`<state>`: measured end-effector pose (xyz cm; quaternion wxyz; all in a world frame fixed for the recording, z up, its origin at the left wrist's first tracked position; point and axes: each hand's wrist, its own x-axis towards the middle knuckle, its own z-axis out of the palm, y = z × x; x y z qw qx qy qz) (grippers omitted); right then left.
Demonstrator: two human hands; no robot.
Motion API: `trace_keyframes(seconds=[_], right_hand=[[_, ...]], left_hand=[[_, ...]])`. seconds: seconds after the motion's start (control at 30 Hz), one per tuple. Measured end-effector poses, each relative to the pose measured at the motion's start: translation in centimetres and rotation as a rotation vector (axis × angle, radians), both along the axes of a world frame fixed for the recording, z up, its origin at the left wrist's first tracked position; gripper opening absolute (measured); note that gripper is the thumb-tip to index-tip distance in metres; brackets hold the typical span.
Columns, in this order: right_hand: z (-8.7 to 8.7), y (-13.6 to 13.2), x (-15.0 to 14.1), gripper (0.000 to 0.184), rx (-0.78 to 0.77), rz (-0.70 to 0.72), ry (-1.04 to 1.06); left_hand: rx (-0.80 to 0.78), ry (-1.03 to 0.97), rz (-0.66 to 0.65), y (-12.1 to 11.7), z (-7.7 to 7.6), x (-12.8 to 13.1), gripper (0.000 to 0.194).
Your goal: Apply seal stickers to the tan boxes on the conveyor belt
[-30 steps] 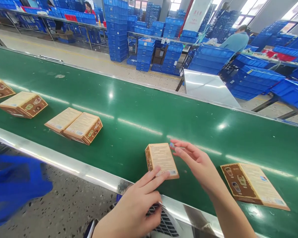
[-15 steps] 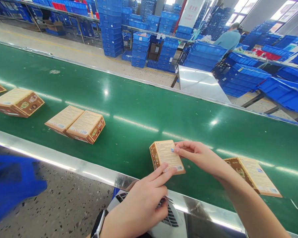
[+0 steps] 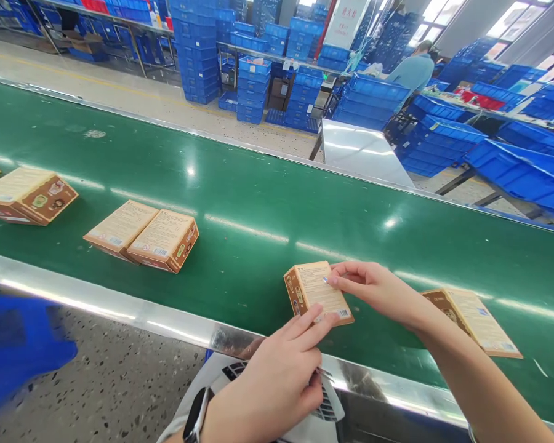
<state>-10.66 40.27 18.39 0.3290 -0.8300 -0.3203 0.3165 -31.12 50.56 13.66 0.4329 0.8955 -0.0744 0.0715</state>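
Note:
A brown and cream printed cardboard box (image 3: 322, 289) lies on the green conveyor belt in front of me. The fingertips of my left hand (image 3: 281, 369) rest on its lower edge, two fingers stretched out and the others bent. At the box's upper right, my right hand (image 3: 369, 286) has thumb and forefinger pinched at a small shiny bluish sticker (image 3: 325, 280), against the top face. Whether the sticker is stuck down I cannot tell. Beyond my right forearm lies another box (image 3: 482, 323) with a similar bluish patch on its face, partly hidden by the arm.
To the left, two boxes lie side by side, the nearer one (image 3: 164, 237) touching its neighbour (image 3: 122, 224). Further left is another box (image 3: 32, 194). A metal rail (image 3: 166, 329) edges the belt. Across it stand a metal table (image 3: 364, 151), stacked blue crates (image 3: 194, 55) and a seated person (image 3: 410, 71).
The view has shifted slightly. Both hands keep nearly the same pose on the box, which appears a little further right in the picture. The bluish sticker stays at my right fingertips.

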Motion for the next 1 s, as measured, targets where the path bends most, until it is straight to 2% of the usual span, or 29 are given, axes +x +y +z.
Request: trace_keyframes(seconds=[0.13, 0.27, 0.37, 0.53, 0.67, 0.73, 0.8, 0.9, 0.93, 1.0], right_hand=[[-0.1, -0.4, -0.6, 0.035, -0.064, 0.007, -0.101], [-1.3, -1.1, -2.9, 0.029, -0.032, -0.148, -0.37], [-2.6, -1.7, -4.4, 0.032, 0.025, -0.286, -0.568], [-4.0, -2.7, -3.7, 0.046, 0.143, -0.542, -0.447], [-2.8, -4.0, -2.8, 0.049, 0.2, -0.598, -0.506], [-1.6, -5.0, -3.6, 0.038, 0.2, -0.528, -0.632], [-0.5, -5.7, -5.1, 0.025, 0.227, -0.292, -0.757], [0.3, -5.6, -7.7, 0.019, 0.332, 0.151, -0.829], [0.2, -5.2, -8.5, 0.02, 0.363, 0.244, -0.848], [-0.2, -4.4, -9.5, 0.022, 0.398, 0.325, -0.896]], left_hand=[[0.012, -0.01, -0.014, -0.6, -0.3, 0.3, 0.024], [0.03, -0.023, -0.034, -1.2, -0.8, 0.7, 0.023], [0.048, -0.058, -0.052, -1.6, -1.0, 1.1, 0.022], [0.039, -0.07, -0.083, -2.1, -1.2, 1.8, 0.023], [-0.155, -0.05, -0.085, -1.8, -1.0, 1.7, 0.016], [-0.321, 0.008, -0.014, -1.4, -0.6, 1.0, 0.01], [-0.455, 0.174, 0.115, -0.9, 0.0, 0.1, 0.014], [-0.563, 0.394, 0.287, -0.2, 0.7, -1.0, 0.031], [-0.591, 0.416, 0.309, -0.1, 0.8, -1.2, 0.035], [-0.641, 0.413, 0.339, 0.1, 0.8, -1.5, 0.038]])
